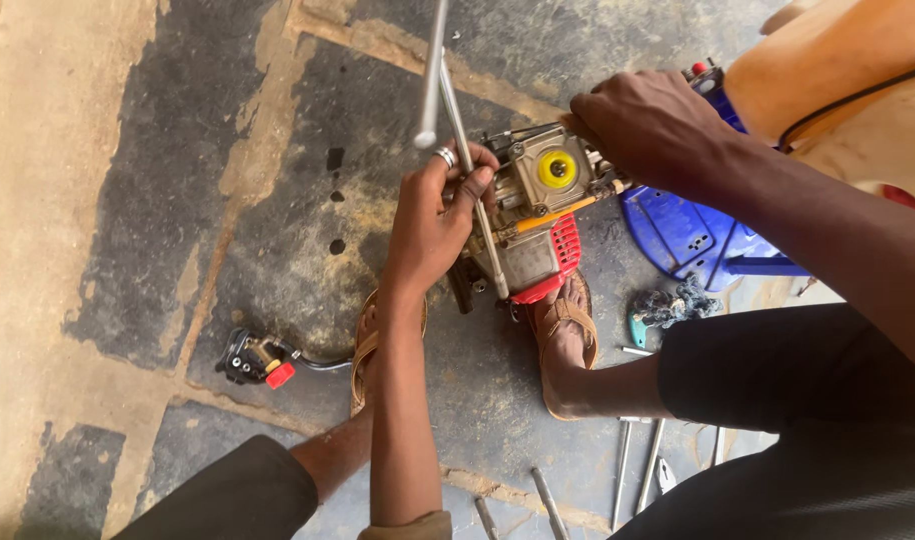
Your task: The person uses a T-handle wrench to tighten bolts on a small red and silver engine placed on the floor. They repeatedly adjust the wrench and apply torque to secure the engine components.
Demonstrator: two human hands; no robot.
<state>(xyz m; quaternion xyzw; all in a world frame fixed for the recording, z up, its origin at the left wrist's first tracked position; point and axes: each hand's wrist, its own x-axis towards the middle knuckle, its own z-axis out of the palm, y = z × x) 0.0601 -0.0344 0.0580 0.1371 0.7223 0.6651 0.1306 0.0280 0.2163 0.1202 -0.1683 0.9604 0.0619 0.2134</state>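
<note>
Head view showed the left hand [439, 215] curled shut around a T-handled metal wrench [464, 150], its shaft running down against the small engine [537, 215] just to that hand's right. The right hand [649, 122] lay closed over the engine's far side, gripping it. Below the hands, sandalled feet [565, 335] braced the engine on the floor [177, 150]; a throttle handle [257, 360] lay well off to the left.

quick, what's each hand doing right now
Left hand: closed around a long metal tool set against the small engine.
Right hand: fingers curled over the engine's top end, gripping it.
</note>
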